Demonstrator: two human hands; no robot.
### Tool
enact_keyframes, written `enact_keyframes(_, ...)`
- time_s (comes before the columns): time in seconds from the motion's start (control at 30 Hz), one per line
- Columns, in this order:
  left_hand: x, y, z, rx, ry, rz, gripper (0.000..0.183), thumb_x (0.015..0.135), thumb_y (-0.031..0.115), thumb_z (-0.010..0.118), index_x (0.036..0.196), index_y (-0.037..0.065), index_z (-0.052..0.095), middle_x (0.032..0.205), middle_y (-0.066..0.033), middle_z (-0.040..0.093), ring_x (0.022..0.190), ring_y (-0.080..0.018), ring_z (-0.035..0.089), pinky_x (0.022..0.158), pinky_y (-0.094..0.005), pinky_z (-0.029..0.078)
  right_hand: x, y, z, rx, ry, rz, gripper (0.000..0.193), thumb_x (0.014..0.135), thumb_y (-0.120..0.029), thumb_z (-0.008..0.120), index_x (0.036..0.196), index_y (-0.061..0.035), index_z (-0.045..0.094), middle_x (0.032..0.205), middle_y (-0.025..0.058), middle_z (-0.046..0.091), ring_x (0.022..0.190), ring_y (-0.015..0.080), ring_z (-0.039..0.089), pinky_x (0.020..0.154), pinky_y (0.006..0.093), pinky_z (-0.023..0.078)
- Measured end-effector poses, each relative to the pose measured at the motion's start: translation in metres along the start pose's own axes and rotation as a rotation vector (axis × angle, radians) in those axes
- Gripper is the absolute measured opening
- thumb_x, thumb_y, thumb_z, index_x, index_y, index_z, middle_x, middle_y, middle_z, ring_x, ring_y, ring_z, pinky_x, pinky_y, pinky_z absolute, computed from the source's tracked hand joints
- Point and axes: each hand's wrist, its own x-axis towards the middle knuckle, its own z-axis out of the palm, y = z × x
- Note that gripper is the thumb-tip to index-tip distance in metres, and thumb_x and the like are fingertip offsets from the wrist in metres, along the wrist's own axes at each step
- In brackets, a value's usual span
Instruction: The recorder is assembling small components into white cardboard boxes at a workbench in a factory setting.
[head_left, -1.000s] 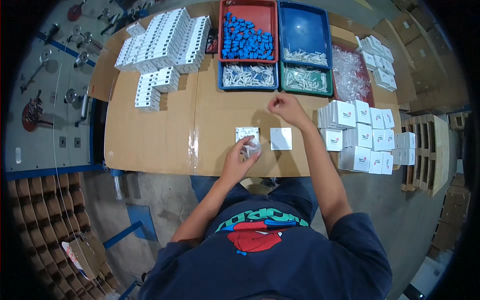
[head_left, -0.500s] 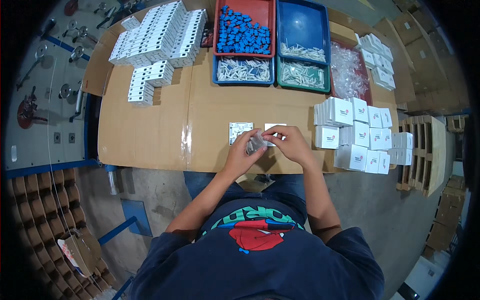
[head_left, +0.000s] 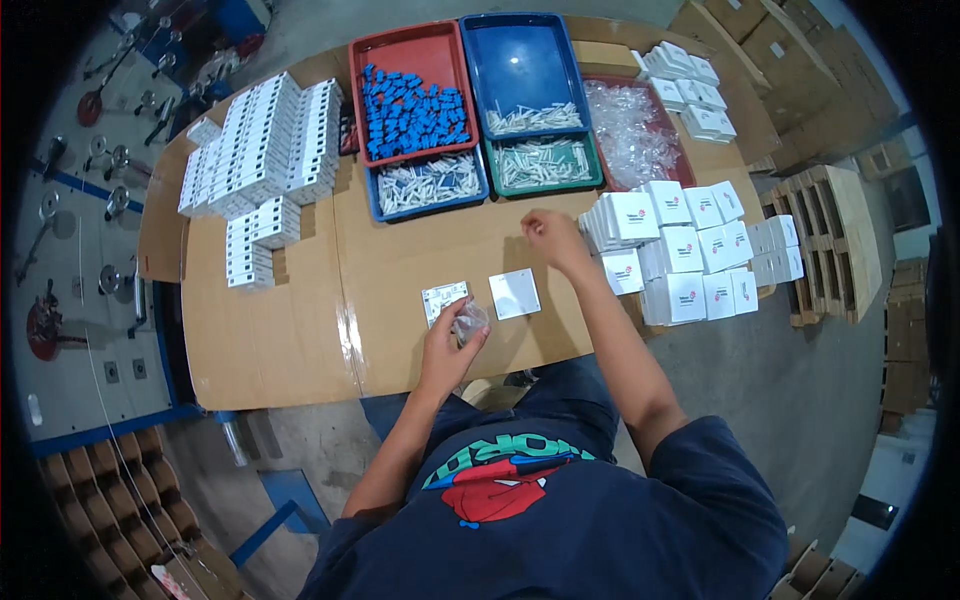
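Note:
My left hand [head_left: 447, 350] grips a small clear plastic bag [head_left: 471, 321] near the front of the cardboard-covered table. Partly behind those fingers lies a white square plate with cut-outs and markings [head_left: 440, 299]. To its right rests a plain white square plate [head_left: 515, 293], flat and touched by neither hand. My right hand [head_left: 555, 241] hovers beyond that plate, left of the stacked white boxes. Its fingers are curled together, and whatever may be between them is too small to make out.
Ahead are a red tray [head_left: 362, 100] of blue clips, blue [head_left: 520, 60] and green [head_left: 597, 165] trays of white plugs, and a red tray of clear bags [head_left: 632, 130]. White box stacks [head_left: 690, 250] stand right; piled white units [head_left: 255, 150] stand left.
My right hand has left the bag and moved forward and to the right. My left hand keeps the bag. The whole view has shifted and turned slightly.

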Motion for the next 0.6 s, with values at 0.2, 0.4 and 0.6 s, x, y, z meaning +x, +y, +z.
enact_keyframes(0.2,0.000,-0.003,-0.001,0.002,-0.007,-0.010,0.052,0.087,0.016,0.080,0.134,0.003,0.061,0.121,-0.0146,0.068,0.113,-0.0257,0.066,0.098,-0.0368,0.050,0.091,0.042,-0.025,-0.227,0.400,0.036,0.016,0.091,-0.008,0.064,0.102,-0.0039,0.075,0.094,0.0208,0.074,0.091,0.0367,0.073,0.081,0.0429,0.057)
enact_keyframes(0.4,-0.005,-0.005,-0.007,-0.002,0.009,-0.026,0.053,0.088,0.017,0.080,0.135,0.003,0.060,0.121,-0.0153,0.069,0.115,-0.0251,0.066,0.099,-0.0365,0.050,0.118,0.054,-0.023,-0.454,0.399,0.175,0.019,0.087,-0.012,0.067,0.103,-0.0134,0.076,0.108,0.0146,0.071,0.101,0.0362,0.070,0.084,0.0498,0.057)
enact_keyframes(0.6,-0.008,-0.011,-0.011,-0.023,0.047,-0.056,0.052,0.088,0.016,0.080,0.135,0.003,0.061,0.120,-0.0156,0.070,0.113,-0.0244,0.066,0.098,-0.0361,0.050,0.118,0.054,-0.029,-0.353,0.398,0.231,0.020,0.084,-0.012,0.067,0.102,-0.0142,0.076,0.101,0.0143,0.074,0.097,0.0359,0.071,0.083,0.0488,0.056)
